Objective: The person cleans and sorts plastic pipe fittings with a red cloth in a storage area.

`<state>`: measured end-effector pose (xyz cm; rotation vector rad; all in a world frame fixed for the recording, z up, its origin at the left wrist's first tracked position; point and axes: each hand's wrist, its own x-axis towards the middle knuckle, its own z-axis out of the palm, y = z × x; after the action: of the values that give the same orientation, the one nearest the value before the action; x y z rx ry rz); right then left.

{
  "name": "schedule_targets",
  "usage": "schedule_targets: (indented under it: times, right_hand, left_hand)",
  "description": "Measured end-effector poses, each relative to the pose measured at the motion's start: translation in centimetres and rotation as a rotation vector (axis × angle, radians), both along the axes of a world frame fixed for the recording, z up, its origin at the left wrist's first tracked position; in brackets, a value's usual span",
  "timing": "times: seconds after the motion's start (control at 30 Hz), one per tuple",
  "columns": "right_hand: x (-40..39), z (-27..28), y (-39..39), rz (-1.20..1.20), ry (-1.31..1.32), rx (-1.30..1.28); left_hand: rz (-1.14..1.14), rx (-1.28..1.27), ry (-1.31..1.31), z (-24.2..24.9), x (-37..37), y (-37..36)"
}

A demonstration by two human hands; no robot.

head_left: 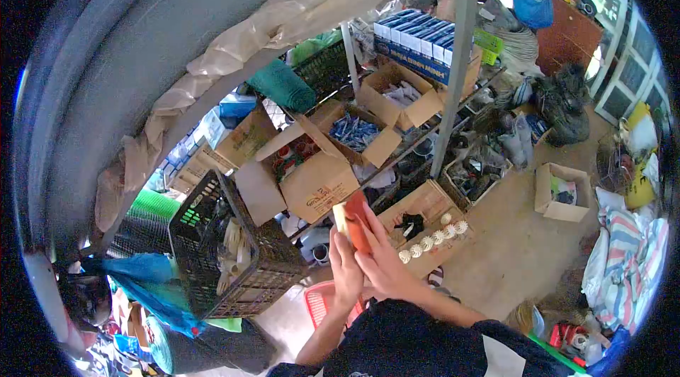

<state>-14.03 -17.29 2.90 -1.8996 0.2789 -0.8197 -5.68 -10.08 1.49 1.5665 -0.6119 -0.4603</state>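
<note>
A small red-orange and cream box-like object is held up in front of my body, between both hands. My left hand supports it from the left and below, fingers pressed along its side. On the other side my right hand has its fingers wrapped along the red face. Beyond the hands lies a flat cardboard box with a row of several white ridged round pieces and a black item on it. Below my left hand is a red plastic basket, partly hidden by my arm.
Open cartons stand on the rack ahead, one holding blue packets. A black crate is at the left. A metal post rises ahead. A small open box and striped sacks lie at the right.
</note>
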Motion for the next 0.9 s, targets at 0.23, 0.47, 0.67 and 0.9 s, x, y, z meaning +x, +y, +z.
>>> schedule_targets:
  times: [0.23,0.47,0.67,0.9]
  right_hand:
    - [0.5,1.4,-3.3,0.013,-0.228,0.809]
    - [-0.7,-1.0,2.2,0.105,0.099,-0.082]
    - [1.1,-0.1,-0.8,-0.010,-0.025,-0.276]
    - [1.2,-2.3,1.9,0.013,-0.080,-0.049]
  left_hand:
    - [-0.123,-0.070,0.107,0.5,0.7,-0.1]
    - [0.063,-0.258,0.337,4.0,2.9,-1.7]
    - [-0.058,-0.221,0.247,2.0,2.2,-1.2]
    - [0.018,-0.276,0.263,3.0,3.0,-1.7]
